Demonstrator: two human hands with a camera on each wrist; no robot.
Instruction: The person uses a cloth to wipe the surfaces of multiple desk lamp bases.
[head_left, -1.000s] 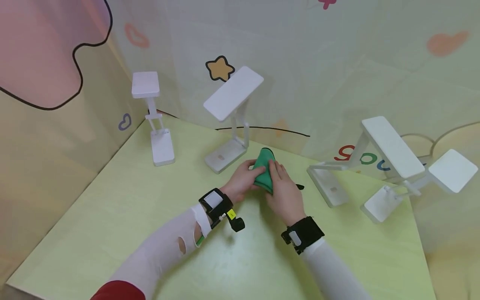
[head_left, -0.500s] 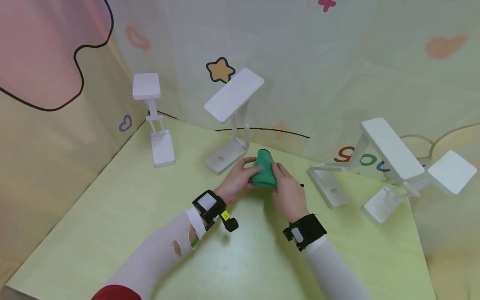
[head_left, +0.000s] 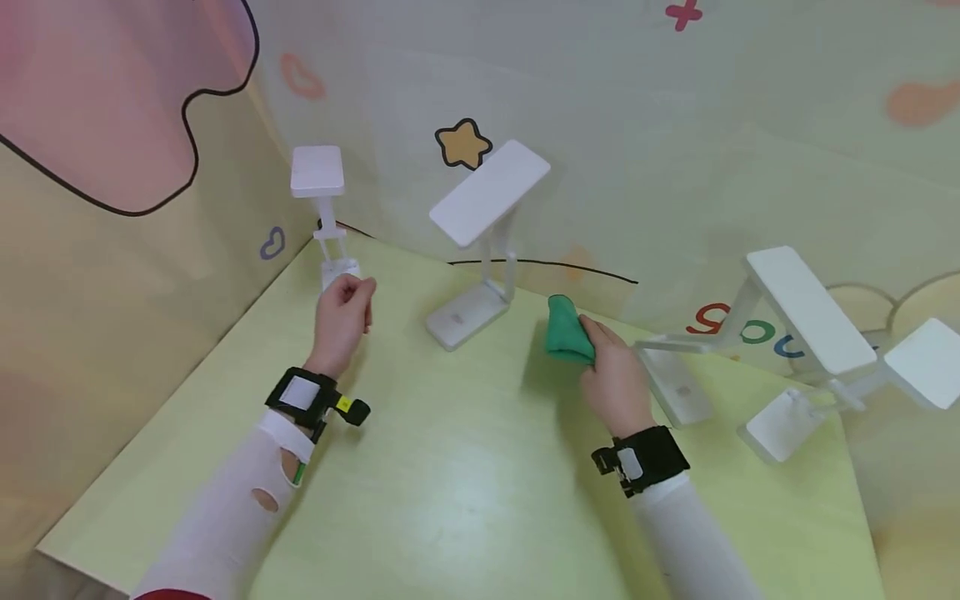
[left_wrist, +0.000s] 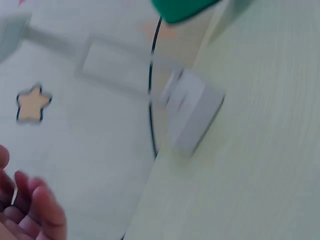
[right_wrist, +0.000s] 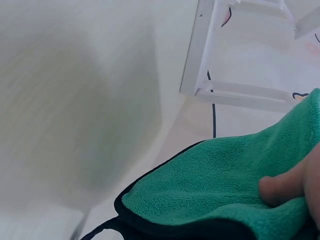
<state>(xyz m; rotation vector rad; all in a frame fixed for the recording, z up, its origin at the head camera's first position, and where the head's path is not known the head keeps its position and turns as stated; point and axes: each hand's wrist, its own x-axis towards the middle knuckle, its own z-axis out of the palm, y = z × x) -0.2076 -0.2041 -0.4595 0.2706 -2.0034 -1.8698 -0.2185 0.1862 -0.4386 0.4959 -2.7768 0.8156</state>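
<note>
You can read a green "o" (head_left: 757, 322) on the far wall (head_left: 637, 125) at right, between an unclear red letter (head_left: 708, 318) and blue letter (head_left: 787, 352). A pink plus sign (head_left: 683, 14) stands higher up.

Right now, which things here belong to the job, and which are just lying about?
In the job:
green cloth, held by the right hand
leftmost lamp, probably, nearest the left hand

Apparently just standing about:
second lamp from the left
third lamp
rightmost lamp
</note>
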